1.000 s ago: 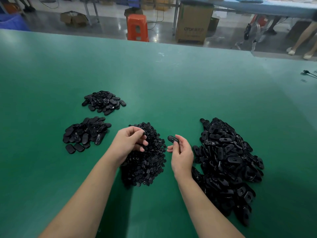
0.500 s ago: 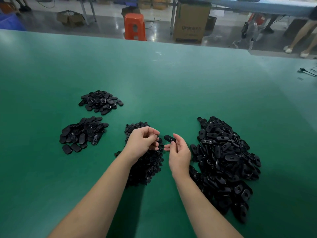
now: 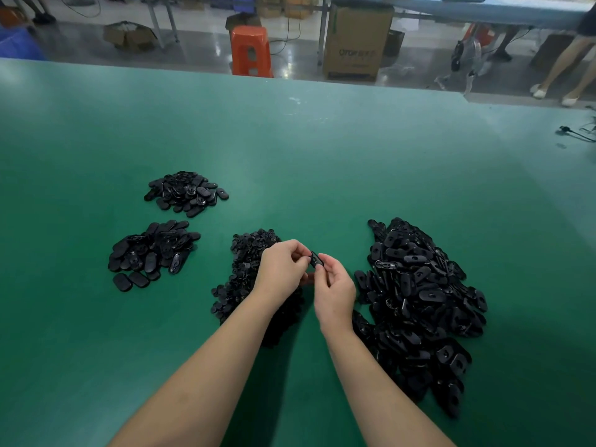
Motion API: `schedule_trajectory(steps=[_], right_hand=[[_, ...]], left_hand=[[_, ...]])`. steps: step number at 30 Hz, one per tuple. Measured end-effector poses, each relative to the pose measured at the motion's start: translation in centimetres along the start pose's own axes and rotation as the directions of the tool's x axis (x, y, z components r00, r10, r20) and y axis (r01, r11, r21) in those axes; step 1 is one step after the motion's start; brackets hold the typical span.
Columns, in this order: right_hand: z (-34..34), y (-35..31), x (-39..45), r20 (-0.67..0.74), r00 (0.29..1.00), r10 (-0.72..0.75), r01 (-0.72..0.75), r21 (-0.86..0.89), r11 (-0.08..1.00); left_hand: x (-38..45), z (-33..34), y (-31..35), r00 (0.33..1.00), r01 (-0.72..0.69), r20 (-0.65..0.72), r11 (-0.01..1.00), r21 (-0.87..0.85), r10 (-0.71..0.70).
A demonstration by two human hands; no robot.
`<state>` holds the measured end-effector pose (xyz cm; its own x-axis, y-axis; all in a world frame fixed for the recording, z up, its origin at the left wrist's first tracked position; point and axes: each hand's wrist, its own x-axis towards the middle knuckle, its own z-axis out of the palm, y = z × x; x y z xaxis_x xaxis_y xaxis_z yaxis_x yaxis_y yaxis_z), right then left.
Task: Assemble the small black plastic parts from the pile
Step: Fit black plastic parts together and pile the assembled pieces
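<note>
Both hands raised together just above the green table, meeting over the middle pile of small round parts. Right hand pinching an oblong black part between thumb and fingertips, remaining fingers loosely curled. Left hand with fingers curled, tips pressed against the same part; whether a small round piece sits between them, impossible to tell.

Large pile of oblong parts just right of the right hand, stretching toward the near edge. Two smaller heaps well to the left: near-left heap and far-left heap, apart from each other.

Wide bare green surface beyond the piles, running to the far edge. Black cable at the far right of the table. Past the edge, glossy floor with an orange stool, a cardboard box, and a person's legs at far right.
</note>
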<state>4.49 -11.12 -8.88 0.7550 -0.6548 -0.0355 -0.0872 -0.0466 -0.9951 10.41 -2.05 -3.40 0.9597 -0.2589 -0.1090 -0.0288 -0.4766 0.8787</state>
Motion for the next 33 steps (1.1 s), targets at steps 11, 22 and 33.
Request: schedule_trajectory(steps=[11, 22, 33], right_hand=[[0.0, -0.1, 0.1, 0.019, 1.0, 0.006, -0.005, -0.059, 0.998], [-0.2, -0.7, -0.2, 0.047, 0.998, 0.032, -0.032, 0.009, 0.999], [-0.3, -0.8, -0.3, 0.047, 0.999, -0.001, 0.002, -0.016, 1.0]], left_hand=[[-0.2, 0.4, 0.7, 0.999, -0.037, -0.02, 0.984, 0.172, 0.041], [-0.1, 0.1, 0.7, 0.996, -0.078, -0.026, 0.966, 0.245, 0.087], [0.2, -0.9, 0.4, 0.995, 0.023, 0.099, 0.998, 0.059, -0.028]])
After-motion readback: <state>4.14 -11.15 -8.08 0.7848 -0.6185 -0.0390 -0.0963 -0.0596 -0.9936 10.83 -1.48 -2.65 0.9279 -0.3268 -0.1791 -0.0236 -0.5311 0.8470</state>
